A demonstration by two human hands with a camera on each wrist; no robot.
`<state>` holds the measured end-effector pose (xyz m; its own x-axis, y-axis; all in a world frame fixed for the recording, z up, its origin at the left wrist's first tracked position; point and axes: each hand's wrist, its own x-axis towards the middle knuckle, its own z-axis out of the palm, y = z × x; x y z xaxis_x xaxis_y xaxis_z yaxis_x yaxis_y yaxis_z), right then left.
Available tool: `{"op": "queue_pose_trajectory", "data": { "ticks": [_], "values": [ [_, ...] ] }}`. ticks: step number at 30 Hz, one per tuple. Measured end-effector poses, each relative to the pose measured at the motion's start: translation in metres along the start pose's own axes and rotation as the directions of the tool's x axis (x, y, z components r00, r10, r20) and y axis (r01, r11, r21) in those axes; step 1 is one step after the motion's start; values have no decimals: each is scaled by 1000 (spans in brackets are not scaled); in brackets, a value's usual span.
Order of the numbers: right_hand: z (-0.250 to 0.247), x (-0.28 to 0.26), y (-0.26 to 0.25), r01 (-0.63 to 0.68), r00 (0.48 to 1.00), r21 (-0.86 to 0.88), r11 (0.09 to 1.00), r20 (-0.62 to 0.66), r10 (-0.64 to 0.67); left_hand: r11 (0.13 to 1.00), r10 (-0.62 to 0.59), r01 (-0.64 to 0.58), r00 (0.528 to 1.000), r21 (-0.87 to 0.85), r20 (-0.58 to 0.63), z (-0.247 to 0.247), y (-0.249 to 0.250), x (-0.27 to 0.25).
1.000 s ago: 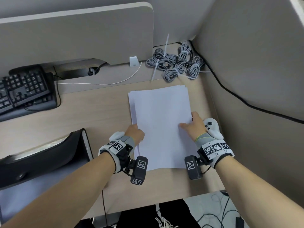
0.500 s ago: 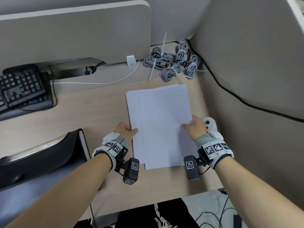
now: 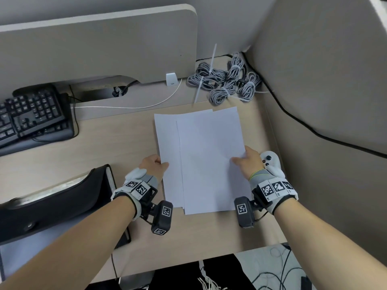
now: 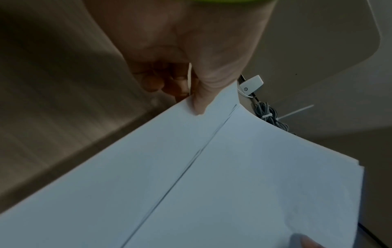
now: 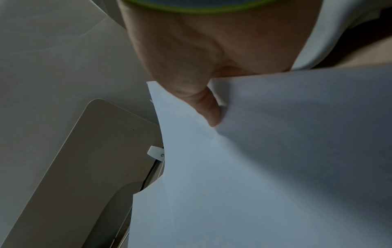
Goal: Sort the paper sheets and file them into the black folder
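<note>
Blank white paper sheets (image 3: pixel 207 160) are held over the wooden desk, split into two overlapping layers. My left hand (image 3: pixel 156 165) pinches the left edge of the lower sheet (image 4: pixel 148 167), thumb on top and fingers curled beneath. My right hand (image 3: pixel 246 162) pinches the right edge of the upper sheets (image 5: pixel 265 159), thumb on top. The upper layer sits offset to the right of the lower one. The black folder (image 3: pixel 52 201) lies open at the desk's near left, a white page showing inside it.
A black keyboard (image 3: pixel 31 116) sits at the far left. Bundled grey cables (image 3: pixel 226 84) lie in the far right corner, with a white cable (image 3: pixel 134 106) along the back. Partition walls (image 3: pixel 314 80) close in the right side and rear. The desk's front edge (image 3: pixel 188 262) is near.
The left hand has drawn the lower sheet leftward, so the two layers are fanned further apart. The right hand has kept its hold on the upper sheets.
</note>
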<state>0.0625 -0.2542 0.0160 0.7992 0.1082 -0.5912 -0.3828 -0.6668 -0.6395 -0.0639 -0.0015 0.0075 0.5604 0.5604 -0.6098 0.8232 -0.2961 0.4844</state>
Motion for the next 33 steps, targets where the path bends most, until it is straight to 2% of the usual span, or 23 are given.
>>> {"op": "queue_pose_trajectory", "data": {
  "ticks": [5,8,11,13,15,20,24,28,30,33],
  "values": [
    [3,2,2,-15,1000,8,1000,3,15,997,-11,16,998,-73,66,11,2,-2],
    [2,2,4,-17,1000,43,999,10,17,966,-8,35,994,-257,104,16,10,-9],
    [2,1,4,-22,999,110,994,28,19,901,-16,123,968,-416,252,18,18,-16],
    [4,0,4,-23,999,109,994,42,18,877,-26,189,937,-441,349,22,20,-18],
    [6,-1,3,-8,999,77,997,34,5,875,-56,229,923,-427,380,27,23,-18],
    [5,-7,-9,70,997,-47,996,-17,-71,887,-109,263,918,-380,381,42,20,-9],
    [-1,-7,-10,49,999,27,998,-14,-48,910,-139,260,926,-324,352,35,31,-12],
    [-3,-6,-11,45,997,51,998,-68,-41,941,-112,202,943,-272,313,34,29,-5],
    [-3,-6,-11,47,997,27,999,-63,-45,958,-69,145,954,-249,292,35,28,-2],
    [-4,-5,-7,13,999,-35,999,-45,-15,993,3,21,978,-114,209,33,24,3]
  ]
}}
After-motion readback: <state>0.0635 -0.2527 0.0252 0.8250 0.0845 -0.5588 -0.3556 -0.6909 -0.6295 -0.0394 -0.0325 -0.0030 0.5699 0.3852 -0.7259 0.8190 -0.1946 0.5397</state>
